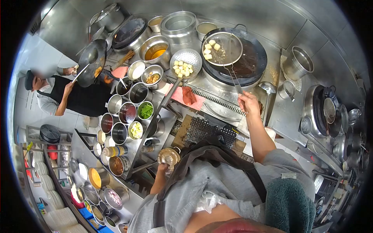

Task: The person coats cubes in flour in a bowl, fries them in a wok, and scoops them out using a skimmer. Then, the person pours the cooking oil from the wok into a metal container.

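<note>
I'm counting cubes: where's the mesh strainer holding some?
In the head view, upper right of centre, the mesh strainer is over the dark wok, its handle in the right hand.

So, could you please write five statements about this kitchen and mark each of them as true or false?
1. The person's right hand holds the mesh strainer. True.
2. The mesh strainer has nothing in it. False: pale cubes lie in it.
3. The perforated ladle also carries pale cubes. True.
4. The red cloth hangs on the wall. False: it lies on a pink cloth.
5. The co-worker wears a white apron. False: the co-worker's apron is black.
</note>
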